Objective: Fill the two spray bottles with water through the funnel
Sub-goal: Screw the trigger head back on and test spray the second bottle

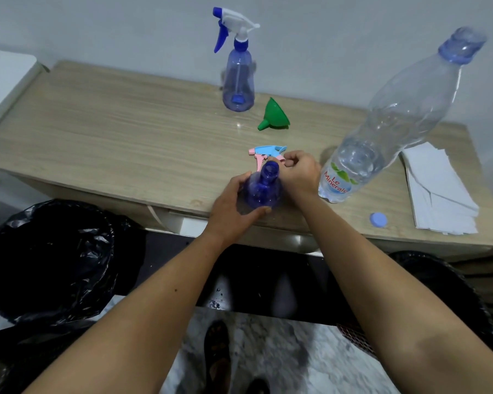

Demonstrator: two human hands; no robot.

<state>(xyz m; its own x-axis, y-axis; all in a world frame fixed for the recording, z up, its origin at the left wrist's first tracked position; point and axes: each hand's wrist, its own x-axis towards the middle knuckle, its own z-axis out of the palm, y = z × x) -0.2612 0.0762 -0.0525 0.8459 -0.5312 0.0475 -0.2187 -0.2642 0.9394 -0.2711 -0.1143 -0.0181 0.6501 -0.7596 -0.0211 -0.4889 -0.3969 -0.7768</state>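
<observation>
Bottle work sits at the desk's [103, 132] near edge: my left hand [231, 206] wraps its grip round the open blue spray bottle [264, 189], upright. My right hand [299, 173] pinches the pink-and-blue sprayer head [265, 153], lying just behind the neck. Green funnel [275, 113] lies on its side mid-desk, near the second spray bottle [237, 81], sprayer on, by the wall. The uncapped water bottle [382, 129] stands right, its cap [378, 220] beside napkins [439, 189].
</observation>
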